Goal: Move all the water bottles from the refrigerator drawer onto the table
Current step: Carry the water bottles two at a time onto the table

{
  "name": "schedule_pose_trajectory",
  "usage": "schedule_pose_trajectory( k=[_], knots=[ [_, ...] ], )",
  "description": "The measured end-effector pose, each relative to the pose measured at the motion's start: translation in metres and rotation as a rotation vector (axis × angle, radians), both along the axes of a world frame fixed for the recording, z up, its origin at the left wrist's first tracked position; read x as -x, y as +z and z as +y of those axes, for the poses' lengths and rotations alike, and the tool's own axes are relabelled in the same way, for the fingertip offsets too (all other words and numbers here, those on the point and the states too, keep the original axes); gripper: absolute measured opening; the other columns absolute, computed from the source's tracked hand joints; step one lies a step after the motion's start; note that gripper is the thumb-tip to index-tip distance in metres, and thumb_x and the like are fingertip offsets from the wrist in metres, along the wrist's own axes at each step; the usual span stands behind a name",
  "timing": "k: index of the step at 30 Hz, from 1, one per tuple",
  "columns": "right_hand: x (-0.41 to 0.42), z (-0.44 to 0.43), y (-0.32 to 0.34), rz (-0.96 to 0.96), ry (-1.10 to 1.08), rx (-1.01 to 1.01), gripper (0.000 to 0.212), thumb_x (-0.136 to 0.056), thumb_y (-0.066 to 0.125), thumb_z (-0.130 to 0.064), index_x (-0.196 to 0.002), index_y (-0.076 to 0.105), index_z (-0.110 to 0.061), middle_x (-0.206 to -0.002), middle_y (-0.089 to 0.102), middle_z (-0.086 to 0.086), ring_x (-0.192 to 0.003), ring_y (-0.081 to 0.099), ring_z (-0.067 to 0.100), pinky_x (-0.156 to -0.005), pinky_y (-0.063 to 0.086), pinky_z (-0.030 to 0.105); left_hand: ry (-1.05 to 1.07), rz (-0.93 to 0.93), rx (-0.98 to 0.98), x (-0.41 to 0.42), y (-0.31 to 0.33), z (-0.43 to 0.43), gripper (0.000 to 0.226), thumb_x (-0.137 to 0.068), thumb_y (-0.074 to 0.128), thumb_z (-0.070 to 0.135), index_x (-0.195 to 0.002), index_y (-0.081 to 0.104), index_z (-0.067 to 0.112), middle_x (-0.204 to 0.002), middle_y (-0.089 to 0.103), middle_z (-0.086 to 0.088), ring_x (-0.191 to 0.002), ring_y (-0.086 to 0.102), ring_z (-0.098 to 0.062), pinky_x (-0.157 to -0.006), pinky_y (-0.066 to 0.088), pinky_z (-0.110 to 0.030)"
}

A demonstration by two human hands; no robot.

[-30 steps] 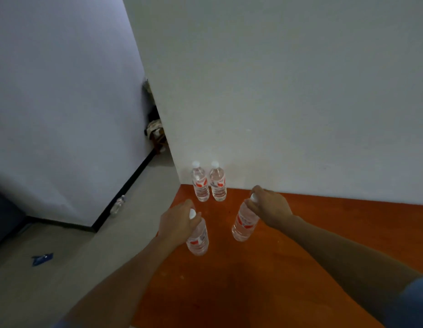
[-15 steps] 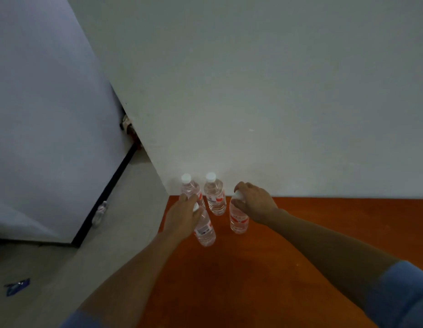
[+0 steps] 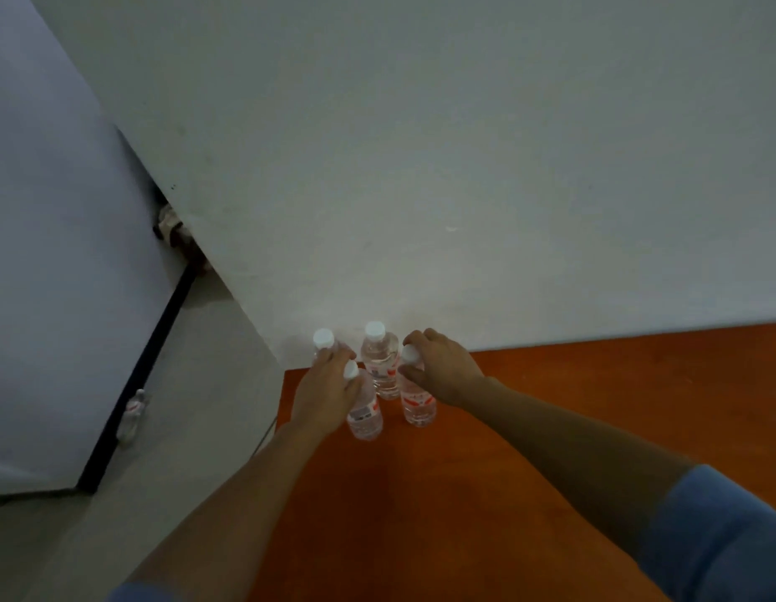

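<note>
Several clear water bottles with white caps and red-and-white labels stand at the far left corner of the orange table [image 3: 486,493]. My left hand [image 3: 325,395] grips the neck of the front left bottle [image 3: 365,412]. My right hand [image 3: 442,371] grips the top of the front right bottle [image 3: 417,404]. Behind them, against the wall, stand a back middle bottle [image 3: 381,367] and a back left bottle [image 3: 323,340], whose body is hidden by my left hand. The refrigerator drawer is not in view.
A white wall [image 3: 421,167] runs right behind the table's back edge. To the left, the table ends at a grey floor [image 3: 182,406], where another bottle [image 3: 133,412] lies against a white panel with a black base strip. Some clutter [image 3: 171,223] sits in the corner gap.
Both hands have carried their bottles forward toward the wall and set them down beside the two back bottles. The view has tilted up and to the right.
</note>
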State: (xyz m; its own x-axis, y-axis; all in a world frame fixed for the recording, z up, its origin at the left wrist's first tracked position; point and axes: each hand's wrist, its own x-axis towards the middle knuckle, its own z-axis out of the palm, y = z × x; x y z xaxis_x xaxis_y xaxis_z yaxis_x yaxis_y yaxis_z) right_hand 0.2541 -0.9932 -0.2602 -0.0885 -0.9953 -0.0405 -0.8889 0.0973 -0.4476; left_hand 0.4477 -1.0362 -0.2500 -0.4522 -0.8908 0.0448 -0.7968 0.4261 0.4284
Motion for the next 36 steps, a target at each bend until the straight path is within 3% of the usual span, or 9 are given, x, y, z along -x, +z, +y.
schedule_pose_trajectory(
  k=[5,8,12,18,22,25,29,32,36],
  knots=[
    [-0.009,0.026,0.014,0.031,-0.144,-0.062,0.055,-0.092,0.061,-0.033,-0.14,0.04,-0.017,-0.13,0.054,0.008,-0.112,0.057,0.023,-0.092,0.048,0.034,-0.07,-0.088,0.14,-0.01,0.017,-0.004,0.035,-0.094,0.054,0.03,-0.126,0.053,0.016,-0.126,0.052,-0.006,-0.112,0.054,-0.022,-0.086,0.047,-0.031],
    [-0.007,0.06,0.028,0.051,-0.244,-0.062,0.056,-0.093,0.06,-0.031,-0.143,0.037,-0.016,-0.135,0.052,0.009,-0.116,0.056,0.025,-0.095,0.048,0.037,-0.181,-0.064,0.24,0.0,0.034,0.003,0.03,-0.095,0.052,0.03,-0.12,0.057,0.014,-0.117,0.056,-0.005,-0.105,0.055,-0.021,-0.081,0.047,-0.032],
    [0.02,0.133,0.049,0.128,-0.357,-0.125,0.049,-0.095,0.056,-0.035,-0.138,0.045,-0.015,-0.134,0.051,0.008,-0.115,0.054,0.029,-0.092,0.049,0.041,-0.347,0.014,0.209,0.039,0.057,0.039,0.023,-0.095,0.051,0.031,-0.109,0.062,0.016,-0.105,0.063,-0.002,-0.086,0.059,-0.018,-0.066,0.043,-0.027],
    [0.073,0.277,0.074,0.159,-0.677,-0.187,0.041,-0.097,0.053,-0.033,-0.134,0.051,-0.014,-0.132,0.052,0.008,-0.114,0.054,0.027,-0.089,0.046,0.037,-0.655,0.018,0.181,0.124,0.079,0.128,0.019,-0.093,0.054,0.029,-0.099,0.065,0.016,-0.094,0.068,-0.003,-0.079,0.061,-0.019,-0.065,0.047,-0.029],
    [0.092,0.391,0.079,0.155,-0.892,-0.209,0.037,-0.098,0.051,-0.036,-0.129,0.054,-0.016,-0.124,0.057,0.006,-0.106,0.057,0.023,-0.086,0.05,0.036,-0.872,-0.006,0.204,0.183,0.088,0.219,0.018,-0.091,0.054,0.032,-0.093,0.064,0.018,-0.094,0.069,-0.004,-0.083,0.063,-0.023,-0.068,0.051,-0.033],
    [0.101,0.483,0.084,0.14,-1.063,-0.208,0.033,-0.095,0.053,-0.037,-0.122,0.058,-0.018,-0.116,0.061,0.003,-0.096,0.059,0.018,-0.082,0.053,0.032,-1.04,0.008,0.224,0.225,0.094,0.303,0.019,-0.093,0.053,0.033,-0.097,0.065,0.019,-0.095,0.068,0.0,-0.082,0.062,-0.017,-0.063,0.043,-0.028],
    [0.11,0.618,0.091,0.149,-1.244,-0.229,0.032,-0.095,0.055,-0.035,-0.122,0.058,-0.019,-0.118,0.061,0.002,-0.101,0.059,0.02,-0.076,0.043,0.025,-1.211,0.055,0.2,0.274,0.099,0.43,0.019,-0.094,0.052,0.032,-0.098,0.064,0.017,-0.093,0.066,0.002,-0.078,0.058,-0.012,-0.06,0.045,-0.023],
    [0.12,0.726,0.094,0.159,-1.35,-0.261,0.037,-0.095,0.054,-0.039,-0.127,0.056,-0.021,-0.124,0.06,0.002,-0.109,0.058,0.022,-0.08,0.042,0.027,-1.313,0.064,0.1,0.303,0.094,0.533,0.014,-0.094,0.053,0.031,-0.093,0.062,0.02,-0.087,0.064,0.003,-0.075,0.06,-0.01,-0.07,0.056,-0.03],
    [0.124,0.858,0.09,0.104,-1.537,-0.245,0.039,-0.093,0.055,-0.04,-0.127,0.056,-0.022,-0.126,0.06,0.005,-0.111,0.057,0.025,-0.09,0.048,0.036,-1.432,0.069,0.088,0.328,0.082,0.661,0.018,-0.093,0.054,0.033,-0.099,0.064,0.019,-0.09,0.067,0.001,-0.076,0.061,-0.013,-0.07,0.055,-0.031]
  ],
)
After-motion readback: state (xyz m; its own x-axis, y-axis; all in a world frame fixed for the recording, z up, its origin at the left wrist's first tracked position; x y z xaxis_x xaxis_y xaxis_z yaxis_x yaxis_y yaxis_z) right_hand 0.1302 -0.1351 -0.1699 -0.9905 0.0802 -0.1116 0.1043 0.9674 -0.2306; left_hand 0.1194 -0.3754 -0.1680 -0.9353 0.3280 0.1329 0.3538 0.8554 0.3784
